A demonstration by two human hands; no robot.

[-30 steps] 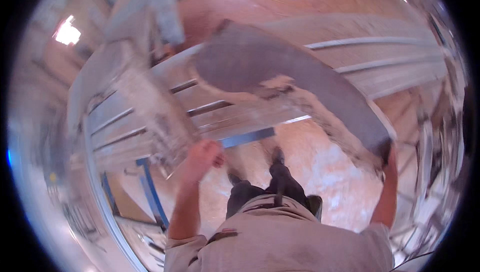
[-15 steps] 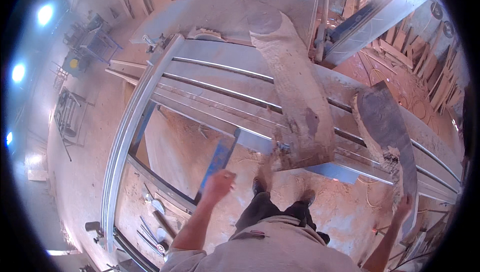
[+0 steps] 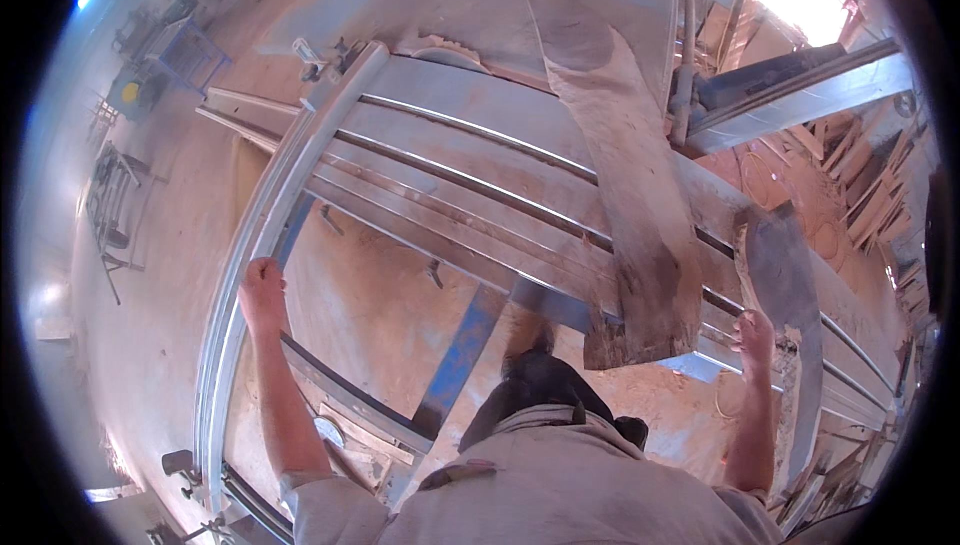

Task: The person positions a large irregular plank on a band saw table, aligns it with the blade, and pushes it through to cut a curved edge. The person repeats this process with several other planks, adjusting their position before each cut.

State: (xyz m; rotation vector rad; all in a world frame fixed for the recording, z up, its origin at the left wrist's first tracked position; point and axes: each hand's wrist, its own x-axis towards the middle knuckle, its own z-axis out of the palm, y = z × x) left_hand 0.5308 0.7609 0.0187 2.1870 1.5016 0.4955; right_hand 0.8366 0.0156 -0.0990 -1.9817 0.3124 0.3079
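At the left, my left hand (image 3: pixel 262 293) is closed over the long metal rail (image 3: pixel 232 345) of the saw table. My right hand (image 3: pixel 755 340) is raised beside a narrower dark wood slab (image 3: pixel 785 270), its fingers curled and nothing showing in them. Whether it touches the slab I cannot tell. Between my hands, a long rough-edged wood slab (image 3: pixel 640 185) lies across the slotted metal table (image 3: pixel 470 105), its near end jutting over the table's front edge. Behind the rail's far end, part of a round saw blade (image 3: pixel 450 57) shows next to the table.
A blue frame bar (image 3: pixel 460 355) and a dark curved bar (image 3: pixel 350 390) cross the open space below the table. A metal beam (image 3: pixel 800 95) stands at the far right, with scrap wood (image 3: pixel 875 170) behind it. Sawdust covers the floor. A blue stand (image 3: pixel 190 55) is far left.
My left hand has swung left and forward to the rail. My right hand has moved up and left from the narrow slab's near end. My body has stepped closer to the table.
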